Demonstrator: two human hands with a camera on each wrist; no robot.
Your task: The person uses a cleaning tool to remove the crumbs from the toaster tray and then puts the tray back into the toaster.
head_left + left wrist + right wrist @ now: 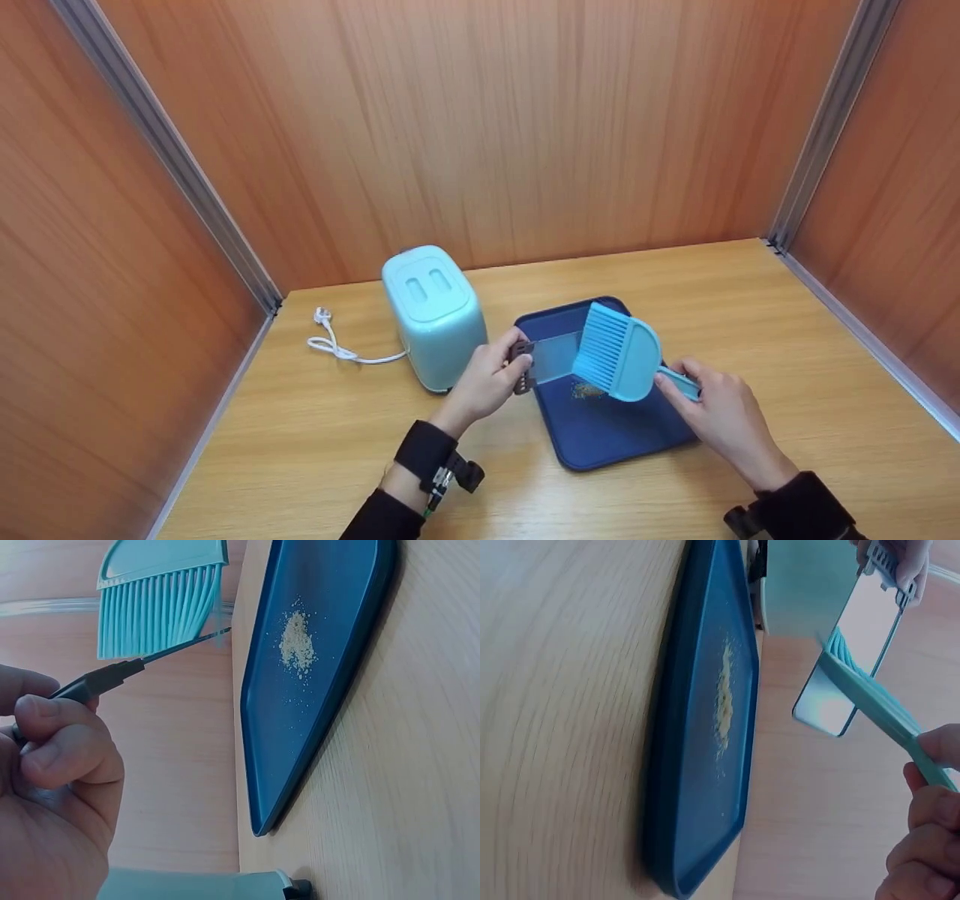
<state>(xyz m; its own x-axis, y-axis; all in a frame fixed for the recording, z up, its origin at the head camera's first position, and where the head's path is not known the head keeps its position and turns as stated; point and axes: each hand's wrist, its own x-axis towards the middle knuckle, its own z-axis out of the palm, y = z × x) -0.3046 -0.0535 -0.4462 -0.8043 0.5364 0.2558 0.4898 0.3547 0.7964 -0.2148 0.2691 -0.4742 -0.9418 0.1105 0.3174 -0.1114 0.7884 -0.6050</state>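
My left hand [486,376] pinches the dark slotted end of a toaster crumb tray [553,358], a thin flat metal plate, and holds it above a navy blue tray [611,439]. Between the fingers and thumb of my right hand [721,411] is the handle of a light-blue brush [639,361]. Its bristles [838,649] touch the plate's face in the right wrist view. A small pile of pale crumbs [298,643] lies on the blue tray beneath, partly covered by the brush in the head view.
A mint-green toaster [442,337] stands left of the blue tray, close to my left hand. Its white cord and plug [330,346] lie on the wooden table [300,450] farther left. Wood-patterned panels [525,135] enclose the back and sides.
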